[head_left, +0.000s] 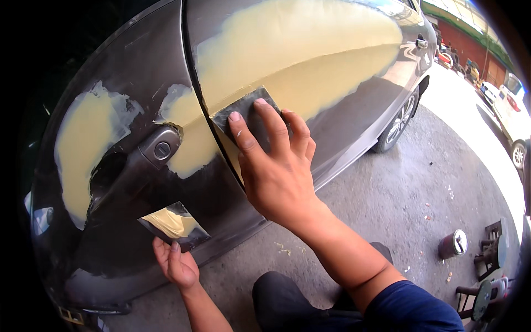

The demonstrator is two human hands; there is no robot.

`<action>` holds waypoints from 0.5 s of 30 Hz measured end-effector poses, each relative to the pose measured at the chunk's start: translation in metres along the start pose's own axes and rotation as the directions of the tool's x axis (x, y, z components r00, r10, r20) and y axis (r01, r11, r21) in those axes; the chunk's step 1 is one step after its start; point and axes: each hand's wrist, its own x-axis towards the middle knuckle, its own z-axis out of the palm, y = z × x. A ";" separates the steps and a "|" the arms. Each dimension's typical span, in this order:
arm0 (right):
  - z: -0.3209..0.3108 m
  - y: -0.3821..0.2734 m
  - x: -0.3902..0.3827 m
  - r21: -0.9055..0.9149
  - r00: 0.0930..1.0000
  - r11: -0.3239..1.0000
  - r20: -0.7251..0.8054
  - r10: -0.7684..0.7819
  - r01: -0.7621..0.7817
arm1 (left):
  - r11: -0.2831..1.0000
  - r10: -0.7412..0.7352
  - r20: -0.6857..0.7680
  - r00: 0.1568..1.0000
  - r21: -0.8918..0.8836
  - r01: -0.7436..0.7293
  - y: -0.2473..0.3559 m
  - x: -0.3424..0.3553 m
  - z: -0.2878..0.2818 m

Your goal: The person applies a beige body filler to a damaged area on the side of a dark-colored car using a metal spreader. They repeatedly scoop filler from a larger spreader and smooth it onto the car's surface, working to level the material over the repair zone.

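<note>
My right hand (279, 166) grips a thin dark square spreader (249, 116), fingers pressed on it, against pale yellow filler (298, 44) on the car's door panel, just right of the vertical door gap. Below left, my left hand (177, 265) holds a second dark square plate (196, 238) with a creamy yellow lump (168, 221) on it. Further left, more filler patches (77, 149) with whitish feathered edges surround the dark door handle (160, 149), which has a round keyhole.
The car's wheel (398, 122) is at upper right. On the grey concrete floor (442, 177) at right stand a metal can (452, 243) and dark stools (481, 293). Beyond are a parked white car (509, 122), piled objects and a red wall (470, 50). My knees show at bottom centre.
</note>
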 end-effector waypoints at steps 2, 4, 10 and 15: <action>0.002 0.003 -0.004 -0.005 1.000 1.000 -0.007 -0.021 0.021 | 1.000 0.005 0.012 1.000 -0.001 -0.005 -0.001 -0.001 0.000; 0.003 0.005 -0.008 -0.008 1.000 1.000 -0.004 -0.030 0.030 | 1.000 0.010 0.040 0.999 -0.005 -0.010 -0.003 -0.001 -0.004; 0.005 0.007 -0.017 -0.006 0.999 1.000 0.033 -0.026 0.026 | 0.999 -0.001 0.068 0.998 -0.040 0.004 -0.004 -0.002 -0.007; 0.005 0.006 -0.025 0.001 0.998 1.000 0.065 -0.015 0.015 | 0.999 0.000 0.082 0.997 -0.050 0.004 -0.005 -0.004 -0.009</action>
